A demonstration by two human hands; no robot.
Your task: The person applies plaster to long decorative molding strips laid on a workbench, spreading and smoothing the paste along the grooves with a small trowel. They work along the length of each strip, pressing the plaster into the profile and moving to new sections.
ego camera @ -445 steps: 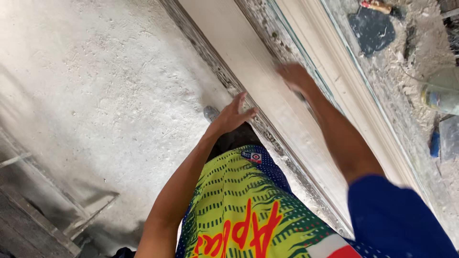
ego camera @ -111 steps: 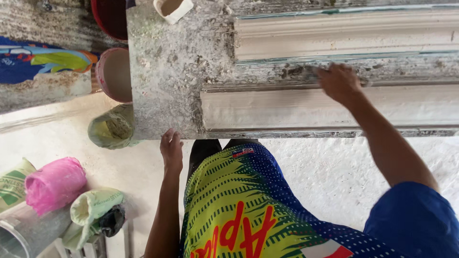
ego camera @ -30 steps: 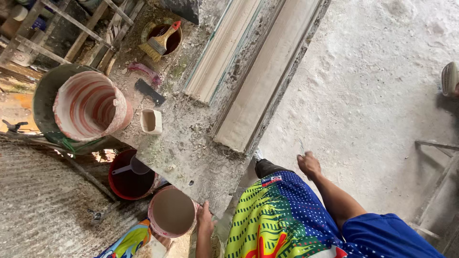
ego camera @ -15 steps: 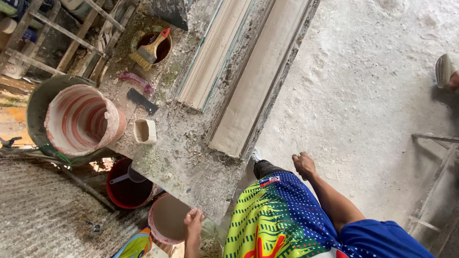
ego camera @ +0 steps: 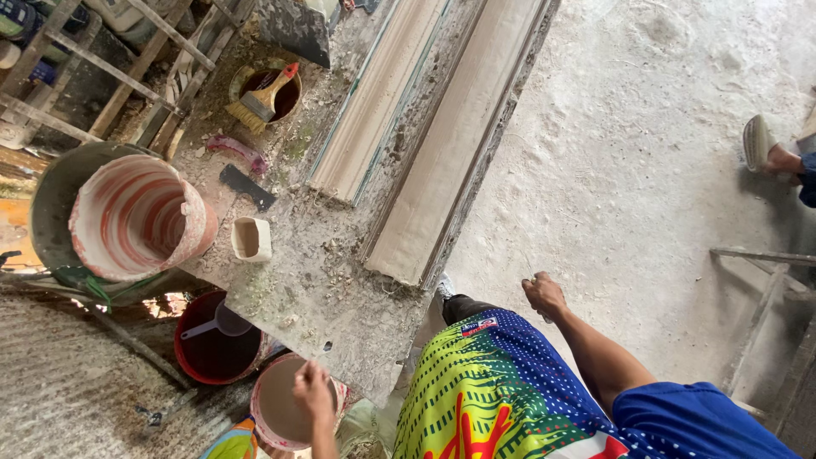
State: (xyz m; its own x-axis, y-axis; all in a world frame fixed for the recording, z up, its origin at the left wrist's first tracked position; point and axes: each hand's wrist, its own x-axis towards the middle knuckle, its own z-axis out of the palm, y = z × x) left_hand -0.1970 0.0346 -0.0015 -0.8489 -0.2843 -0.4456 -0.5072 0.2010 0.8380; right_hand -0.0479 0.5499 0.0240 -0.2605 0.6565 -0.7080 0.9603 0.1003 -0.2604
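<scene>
I see my left hand (ego camera: pixel 313 389) at the near corner of the plaster-caked workbench (ego camera: pixel 323 289), fingers curled loosely, just over the rim of a pale bucket (ego camera: pixel 276 408) below the bench edge; whether it grips anything I cannot tell. My right hand (ego camera: pixel 544 293) hangs off the bench's right edge, fingers curled in, apparently empty. Two long plaster mouldings (ego camera: pixel 442 161) lie along the bench, a small cup (ego camera: pixel 252 239) near the left edge.

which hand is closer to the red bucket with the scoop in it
Left. The left hand is just right of the red bucket, over a pale bowl. The right hand hangs far off over the dusty floor.
</scene>
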